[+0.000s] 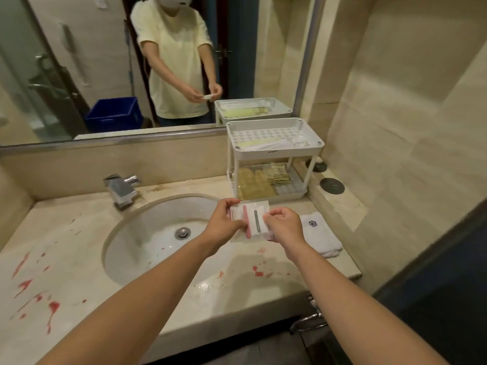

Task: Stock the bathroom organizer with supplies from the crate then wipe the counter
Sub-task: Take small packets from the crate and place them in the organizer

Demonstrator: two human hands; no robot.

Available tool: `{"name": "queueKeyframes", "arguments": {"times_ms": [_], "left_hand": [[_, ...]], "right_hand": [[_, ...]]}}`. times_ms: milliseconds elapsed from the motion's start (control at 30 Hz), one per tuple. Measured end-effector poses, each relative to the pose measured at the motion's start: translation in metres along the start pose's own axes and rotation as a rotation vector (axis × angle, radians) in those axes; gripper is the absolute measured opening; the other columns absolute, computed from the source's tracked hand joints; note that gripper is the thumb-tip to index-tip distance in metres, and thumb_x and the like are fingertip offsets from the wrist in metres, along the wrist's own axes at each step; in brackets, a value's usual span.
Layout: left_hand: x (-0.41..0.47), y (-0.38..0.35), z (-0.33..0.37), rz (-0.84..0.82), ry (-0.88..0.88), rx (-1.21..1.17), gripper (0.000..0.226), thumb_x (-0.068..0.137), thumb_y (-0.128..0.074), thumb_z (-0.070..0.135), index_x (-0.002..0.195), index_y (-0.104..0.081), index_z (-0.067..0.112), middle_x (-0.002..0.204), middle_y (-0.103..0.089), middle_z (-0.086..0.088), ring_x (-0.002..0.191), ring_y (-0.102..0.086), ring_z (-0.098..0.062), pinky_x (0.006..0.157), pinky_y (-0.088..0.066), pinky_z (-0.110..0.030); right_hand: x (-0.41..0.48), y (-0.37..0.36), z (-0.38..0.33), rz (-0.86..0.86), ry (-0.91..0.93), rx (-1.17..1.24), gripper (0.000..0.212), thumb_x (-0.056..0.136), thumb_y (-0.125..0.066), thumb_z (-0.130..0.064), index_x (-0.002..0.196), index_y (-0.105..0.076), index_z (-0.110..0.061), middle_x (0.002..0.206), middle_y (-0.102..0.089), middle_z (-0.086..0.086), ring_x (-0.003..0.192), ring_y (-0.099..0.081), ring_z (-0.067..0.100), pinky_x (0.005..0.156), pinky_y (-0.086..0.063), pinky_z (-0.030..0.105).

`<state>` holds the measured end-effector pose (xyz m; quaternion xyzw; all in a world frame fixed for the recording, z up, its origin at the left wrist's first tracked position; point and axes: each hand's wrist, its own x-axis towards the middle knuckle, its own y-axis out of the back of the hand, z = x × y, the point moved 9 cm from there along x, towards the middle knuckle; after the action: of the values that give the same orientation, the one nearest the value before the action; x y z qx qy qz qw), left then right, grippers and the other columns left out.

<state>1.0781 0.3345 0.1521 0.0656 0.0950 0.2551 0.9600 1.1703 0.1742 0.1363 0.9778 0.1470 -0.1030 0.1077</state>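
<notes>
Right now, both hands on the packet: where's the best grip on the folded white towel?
The towel lies flat on the counter, so its thick folded edge nearest you is probably the part to pinch. Come from above with the right hand, now on the packet right beside it; the raised ledge crowds the far side.

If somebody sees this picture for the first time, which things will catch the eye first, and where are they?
The left hand and the right hand pinch a small clear packet with a pink and a grey strip, over the white sink's right edge. Red splashes stain the beige stone counter, mostly front left. A white two-tier plastic organizer, partly stocked, stands at the back right.
</notes>
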Motion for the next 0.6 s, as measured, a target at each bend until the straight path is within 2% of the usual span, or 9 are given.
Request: {"name": "queueKeyframes", "arguments": {"times_ms": [167,233,333,467,600], "left_hand": [[0.023,-0.02,-0.002,-0.062,-0.023,-0.048,0.061,0.074,-0.067,-0.009,0.12,-0.046,0.025,0.109,-0.054,0.006,0.095,-0.055,-0.004,0.063,-0.046,-0.009],[0.033,-0.027,-0.005,-0.068,-0.016,-0.066,0.058,0.076,-0.066,-0.008,0.119,-0.046,0.026,0.11,-0.054,0.004,0.096,-0.056,-0.007,0.067,-0.047,-0.012],[0.049,-0.037,-0.01,-0.074,0.01,-0.084,0.057,0.076,-0.067,-0.009,0.118,-0.046,0.025,0.108,-0.055,0.003,0.095,-0.057,-0.01,0.068,-0.047,-0.016],[0.071,-0.056,-0.013,-0.089,0.039,-0.085,0.059,0.076,-0.068,-0.008,0.119,-0.046,0.025,0.106,-0.054,0.007,0.094,-0.055,-0.005,0.064,-0.046,-0.013],[0.096,-0.077,-0.008,-0.096,0.023,-0.053,0.059,0.078,-0.068,-0.006,0.125,-0.044,0.022,0.108,-0.052,0.006,0.093,-0.053,-0.004,0.059,-0.046,-0.006]], "right_hand": [[0.012,0.01,0.003,0.079,0.007,0.017,0.009,0.079,-0.062,-0.012,0.084,-0.06,-0.02,0.082,-0.064,0.003,0.071,-0.056,0.018,0.061,-0.05,0.033],[0.015,0.012,0.002,0.041,0.039,0.039,0.025,0.078,-0.062,-0.01,0.099,-0.056,-0.023,0.089,-0.065,0.003,0.075,-0.058,0.019,0.065,-0.047,0.031],[0.019,0.01,-0.005,-0.111,0.124,-0.067,0.06,0.078,-0.065,-0.007,0.125,-0.043,-0.037,0.107,-0.063,0.0,0.092,-0.064,0.018,0.068,-0.048,0.024],[0.039,0.015,-0.004,-0.201,0.105,-0.069,0.07,0.076,-0.067,0.004,0.124,-0.045,-0.041,0.12,-0.054,0.003,0.106,-0.061,0.024,0.066,-0.058,0.028],[0.073,0.026,-0.006,-0.197,0.084,-0.056,0.069,0.073,-0.068,0.012,0.119,-0.052,-0.037,0.123,-0.05,0.003,0.11,-0.052,0.016,0.06,-0.06,0.032]]}}
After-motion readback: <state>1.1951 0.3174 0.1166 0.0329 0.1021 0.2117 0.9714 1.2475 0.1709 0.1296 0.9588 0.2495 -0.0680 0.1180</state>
